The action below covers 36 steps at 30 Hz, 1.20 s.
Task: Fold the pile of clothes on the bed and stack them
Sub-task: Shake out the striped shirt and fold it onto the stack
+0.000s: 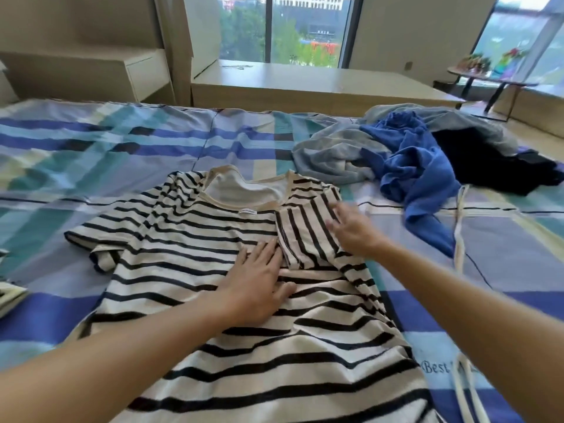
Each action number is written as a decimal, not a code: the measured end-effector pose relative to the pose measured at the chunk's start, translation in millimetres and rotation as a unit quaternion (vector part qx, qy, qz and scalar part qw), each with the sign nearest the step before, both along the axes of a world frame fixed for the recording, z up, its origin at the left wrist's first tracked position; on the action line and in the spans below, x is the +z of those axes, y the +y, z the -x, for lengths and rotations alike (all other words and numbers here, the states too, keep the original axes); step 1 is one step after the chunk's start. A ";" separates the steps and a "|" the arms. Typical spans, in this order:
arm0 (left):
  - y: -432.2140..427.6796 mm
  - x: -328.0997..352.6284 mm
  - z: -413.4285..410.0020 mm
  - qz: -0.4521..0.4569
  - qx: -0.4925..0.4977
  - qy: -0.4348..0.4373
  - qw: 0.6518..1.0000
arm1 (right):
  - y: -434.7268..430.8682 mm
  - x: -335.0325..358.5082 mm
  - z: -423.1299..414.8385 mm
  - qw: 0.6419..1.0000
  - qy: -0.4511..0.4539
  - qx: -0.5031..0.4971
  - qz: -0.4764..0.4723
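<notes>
One bed [106, 154] fills most of the view, under a cover checked in blue, teal and cream. The striped T-shirt [189, 233], cream with black bands, lies flat at the middle of the bed with its neck toward 12 o'clock and its hem running off toward 6 o'clock. At 2 o'clock from the shirt sits the unfolded pile: a grey garment [329, 154] nearest the shirt, a blue garment [418, 166] crumpled over it, and a black garment [476, 160] beyond. The left hand [259, 279] lies flat on the chest of the shirt, fingers straight and close together, pressing the cloth and gripping nothing. The right hand [354, 230], somewhat blurred, rests with straight, spread fingers on the 3 o'clock edge of the folded sleeve [305, 233], which is turned in over the chest so that its stripes run upright. The other sleeve [94, 242] is spread out at 9 o'clock. A folded striped piece [9, 294] shows at the frame's 9 o'clock edge. A pale cord [457, 233] trails from the blue garment toward 5 o'clock. A small white label [247, 211] sits just below the collar.
</notes>
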<state>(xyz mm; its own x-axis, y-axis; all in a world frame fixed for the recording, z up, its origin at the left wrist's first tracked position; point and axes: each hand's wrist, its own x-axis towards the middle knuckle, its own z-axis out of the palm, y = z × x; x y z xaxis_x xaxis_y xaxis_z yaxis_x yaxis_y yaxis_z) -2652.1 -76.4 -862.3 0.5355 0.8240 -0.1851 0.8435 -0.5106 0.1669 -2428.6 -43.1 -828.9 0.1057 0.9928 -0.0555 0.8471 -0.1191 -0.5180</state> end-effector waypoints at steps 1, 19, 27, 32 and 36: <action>-3.5 -0.6 3.1 -0.002 -0.002 0.000 1.000 | -5.9 -19.5 3.9 0.998 -0.057 0.021 0.031; 50.6 21.6 88.9 -0.113 0.203 -0.226 0.946 | -3.9 -51.5 62.2 0.970 -0.222 0.041 0.087; 90.6 14.8 234.0 -0.085 0.559 -0.176 0.806 | 7.0 -13.0 144.1 0.982 -0.172 0.066 -0.035; 106.2 7.4 254.0 -0.046 0.525 -0.225 0.820 | 35.9 -5.3 251.2 0.974 -0.112 0.194 -0.036; 127.8 33.2 269.7 -0.132 0.532 -0.395 0.737 | 56.0 -9.9 299.4 0.975 -0.091 0.200 -0.033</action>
